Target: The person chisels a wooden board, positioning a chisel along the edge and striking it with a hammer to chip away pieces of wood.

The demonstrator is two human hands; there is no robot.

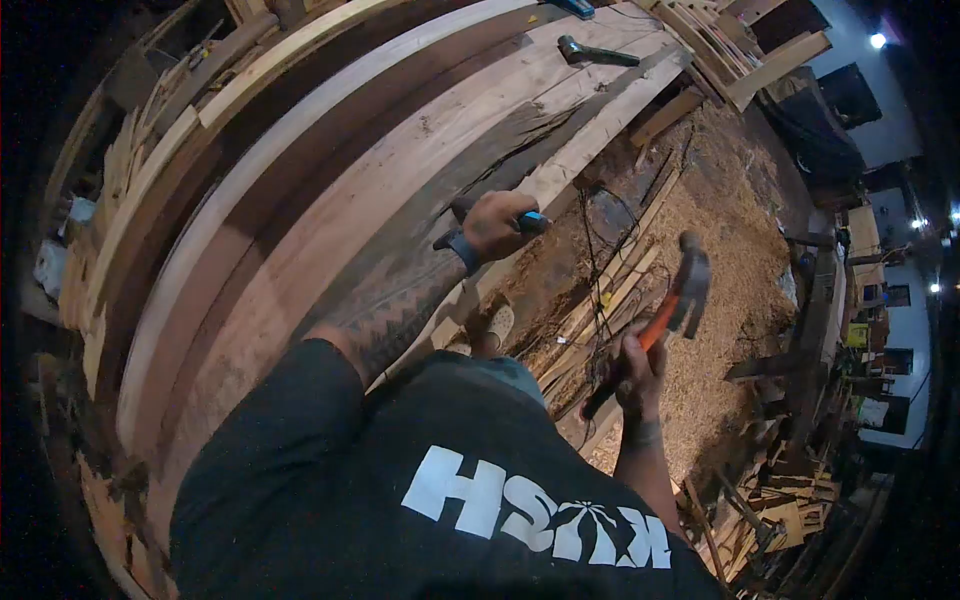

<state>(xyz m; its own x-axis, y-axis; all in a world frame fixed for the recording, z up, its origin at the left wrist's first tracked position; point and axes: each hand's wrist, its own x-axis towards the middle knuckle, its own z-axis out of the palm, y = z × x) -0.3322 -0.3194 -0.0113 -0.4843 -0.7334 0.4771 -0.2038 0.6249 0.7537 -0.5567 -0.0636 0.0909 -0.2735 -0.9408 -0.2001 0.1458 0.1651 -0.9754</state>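
Note:
My left hand (497, 226) is closed around a tool with a blue-and-black handle (533, 222), near the edge of a long wooden plank (370, 190). A dark piece shows by the wrist on that side; the hand hides most of the tool, so I cannot tell its kind. In my right hand (636, 375), gripped by its orange-and-black handle, is a claw hammer (690, 290). The hammer's head is raised over the floor, apart from the plank. A dark tool with a rounded head (597, 53) lies farther along the planks.
More long boards (250, 200) run along the left. Sawdust and shavings (740, 210) cover the floor at the right, with thin wood strips (625, 285) and dark cords. Scrap wood (790, 510) is piled at lower right. Another blue tool (573, 8) lies at the top.

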